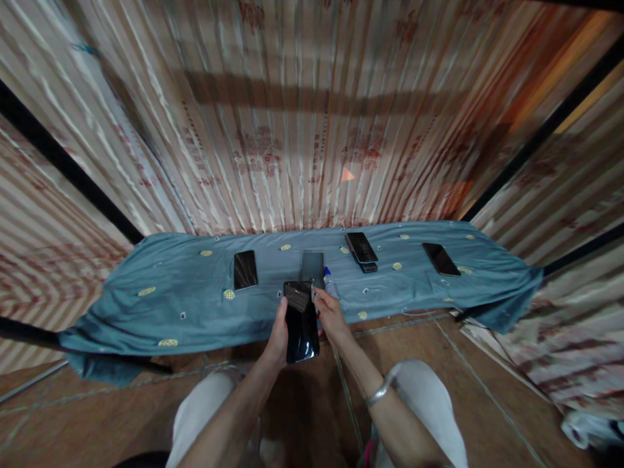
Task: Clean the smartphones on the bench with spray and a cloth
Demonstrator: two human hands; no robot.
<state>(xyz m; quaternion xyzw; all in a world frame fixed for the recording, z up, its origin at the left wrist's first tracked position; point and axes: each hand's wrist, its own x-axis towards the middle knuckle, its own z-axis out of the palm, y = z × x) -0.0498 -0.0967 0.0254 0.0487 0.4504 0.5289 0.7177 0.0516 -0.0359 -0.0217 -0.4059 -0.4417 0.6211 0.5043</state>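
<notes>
A glossy black phone (302,328) is held over the front edge of the cloth-covered table, its screen reflecting the surroundings. My left hand (279,328) is closed around its left side, with the thumb along the edge. At the phone's upper right corner, my right hand (331,313) is closed in a pinch. Something small and pale shows at those fingertips, too small to name. Just behind the phone lies a dark rectangular thing (312,263), partly pixelated. Beside it, near my right hand, is a small clear bottle (330,285) with a blue cap.
A blue-green cloth (190,305) with yellow motifs covers the long table. One phone (245,270) lies on the left and another (441,259) far right. A phone (361,247) rests on a dark item (369,267). Pleated curtains (292,130) and black poles (541,130) surround the table.
</notes>
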